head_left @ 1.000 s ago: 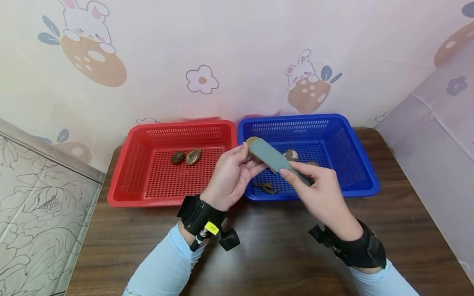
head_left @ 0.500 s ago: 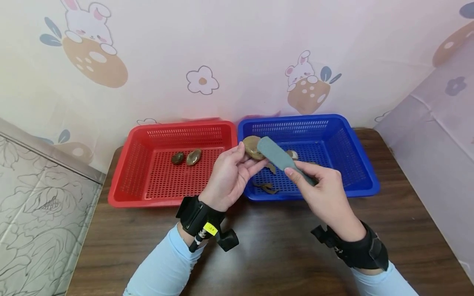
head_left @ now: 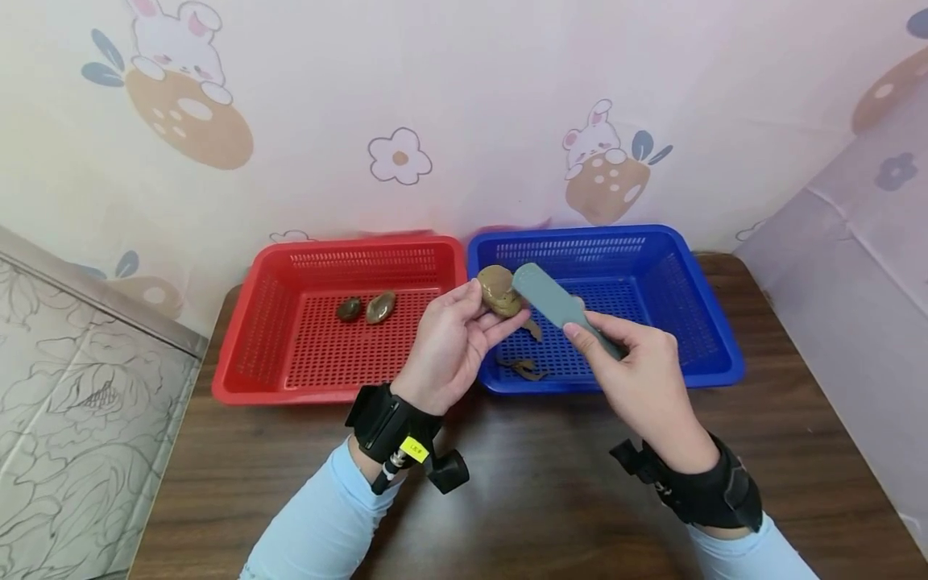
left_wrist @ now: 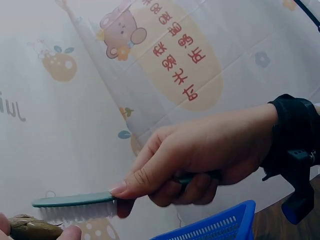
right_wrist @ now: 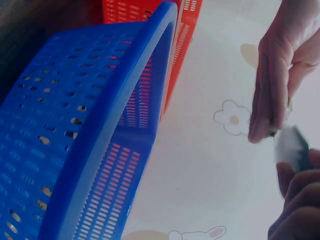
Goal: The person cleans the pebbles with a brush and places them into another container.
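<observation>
My left hand point(head_left: 451, 345) holds a brown, rounded muddy stone point(head_left: 499, 290) between thumb and fingers, over the blue basket's left end. In my right hand point(head_left: 638, 370) is a scrubbing brush point(head_left: 547, 295) with a flat grey-green back, gripped by its handle. White bristles point(left_wrist: 82, 212) point down in the left wrist view, close beside the stone point(left_wrist: 32, 228). From the head view the brush head lies just right of the stone, apart from it. The brush point(right_wrist: 295, 147) is blurred in the right wrist view.
A blue basket point(head_left: 677, 374) on the right holds brown muddy pieces point(head_left: 524, 368). Left of it stands a red basket point(head_left: 290, 396) with two wet stones point(head_left: 379, 308). Both rest on a dark wooden table point(head_left: 536, 499) against a patterned wall covering point(head_left: 478, 161).
The brush has slid off the stone toward the right and the right hand has shifted slightly right. The stone now shows more fully and looks turned in the left hand's fingers.
</observation>
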`<action>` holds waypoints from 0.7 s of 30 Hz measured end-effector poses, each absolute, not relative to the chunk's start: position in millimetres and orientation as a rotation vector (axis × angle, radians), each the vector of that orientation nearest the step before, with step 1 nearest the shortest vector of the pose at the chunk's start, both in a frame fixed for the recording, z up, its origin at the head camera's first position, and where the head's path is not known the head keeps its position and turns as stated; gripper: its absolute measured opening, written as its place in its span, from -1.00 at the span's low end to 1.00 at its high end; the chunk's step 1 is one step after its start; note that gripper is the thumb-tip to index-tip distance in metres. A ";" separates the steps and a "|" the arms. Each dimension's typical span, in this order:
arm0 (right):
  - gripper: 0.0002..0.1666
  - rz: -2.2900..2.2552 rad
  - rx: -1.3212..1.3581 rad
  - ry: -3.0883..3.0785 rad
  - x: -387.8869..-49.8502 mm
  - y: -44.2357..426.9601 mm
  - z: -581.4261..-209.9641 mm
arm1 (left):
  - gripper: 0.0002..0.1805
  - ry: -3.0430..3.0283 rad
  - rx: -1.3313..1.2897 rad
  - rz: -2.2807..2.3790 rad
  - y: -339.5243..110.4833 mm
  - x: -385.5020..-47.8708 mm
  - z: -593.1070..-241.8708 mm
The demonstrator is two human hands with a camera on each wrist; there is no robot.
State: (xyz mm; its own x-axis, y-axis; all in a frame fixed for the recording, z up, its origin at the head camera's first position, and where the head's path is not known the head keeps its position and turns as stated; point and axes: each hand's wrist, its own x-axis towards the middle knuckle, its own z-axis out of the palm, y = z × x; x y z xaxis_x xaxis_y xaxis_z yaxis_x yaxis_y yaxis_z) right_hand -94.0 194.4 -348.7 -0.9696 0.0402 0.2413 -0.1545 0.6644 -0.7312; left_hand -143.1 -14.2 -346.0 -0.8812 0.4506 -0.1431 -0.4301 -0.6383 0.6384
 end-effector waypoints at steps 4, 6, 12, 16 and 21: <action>-0.62 1.230 0.112 -2.588 -91.3 191.0 -346.7 | -0.56 0.979 0.032 2.482 -13.4 -143.6 -347.6; -0.63 1.268 0.151 -2.594 -90.4 187.4 -346.8 | -0.58 0.997 0.031 2.489 -12.9 -143.2 -347.8; -0.58 1.251 0.111 -2.629 -94.8 184.9 -352.3 | -0.57 0.964 -0.001 2.495 -11.5 -143.3 -346.1; -0.55 1.237 0.070 -2.624 -95.7 187.7 -353.4 | -0.54 0.959 -0.039 2.493 -11.8 -144.1 -346.2; -0.62 1.293 0.150 -2.609 -94.6 184.0 -350.2 | -0.57 0.970 0.011 2.508 -11.8 -143.7 -346.8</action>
